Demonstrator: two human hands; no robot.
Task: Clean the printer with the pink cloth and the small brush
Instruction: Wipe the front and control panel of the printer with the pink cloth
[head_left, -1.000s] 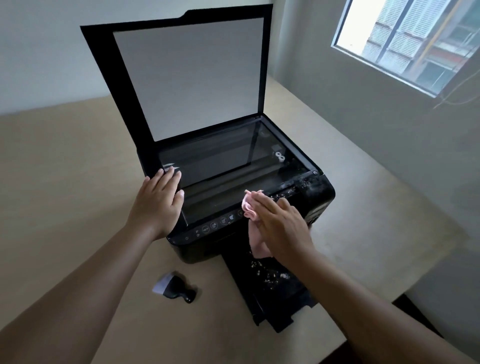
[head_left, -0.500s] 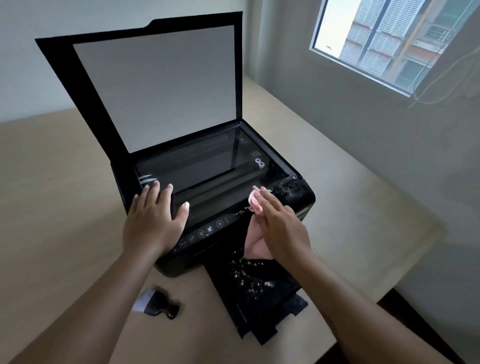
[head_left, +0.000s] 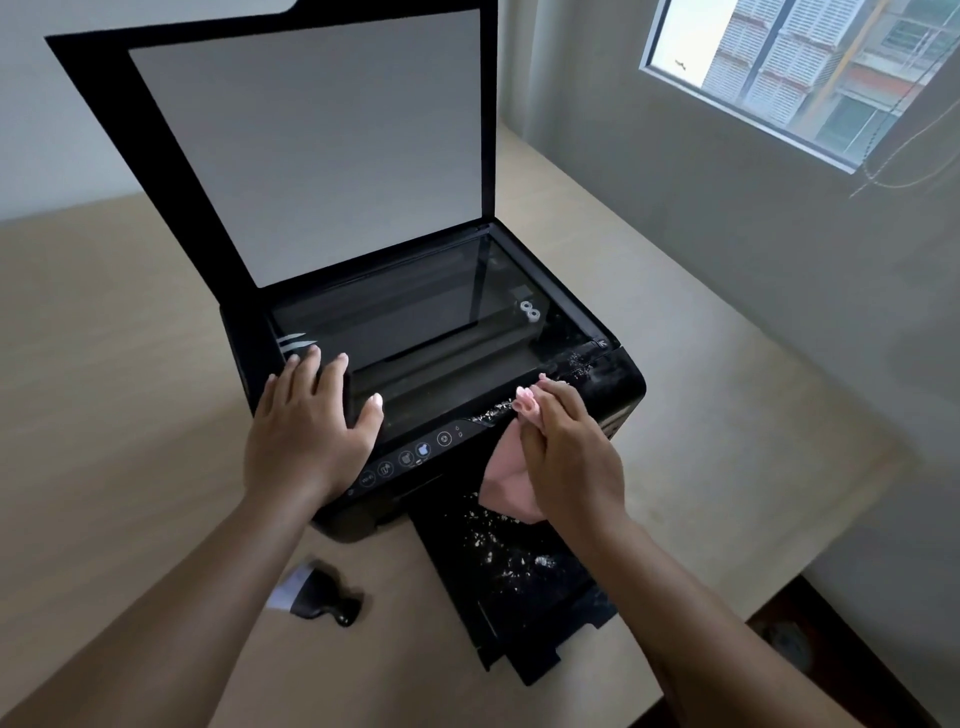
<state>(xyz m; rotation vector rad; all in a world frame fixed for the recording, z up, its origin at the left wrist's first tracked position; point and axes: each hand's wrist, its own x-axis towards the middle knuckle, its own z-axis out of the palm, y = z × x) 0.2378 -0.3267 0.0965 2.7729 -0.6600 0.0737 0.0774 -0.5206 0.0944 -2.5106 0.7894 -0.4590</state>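
Black flatbed printer (head_left: 613, 384), lid raised, on a beige wooden table (head_left: 114, 364). Left hand (head_left: 311, 431): fingers spread flat, empty, bracing the front-left corner. Right hand (head_left: 569, 457): fingers pressing a crumpled pink cloth (head_left: 506, 478) at the glass's front edge, where white crumbs (head_left: 493, 413) lie. Small black brush with white bristles (head_left: 311, 597): unused on the table, near the printer's front.

Risk: wiping may push crumbs into the seam or onto the littered output tray (head_left: 519, 566); grit could scratch glass.

Obscured: button labels illegible; the cloth is mostly hidden under the hand.
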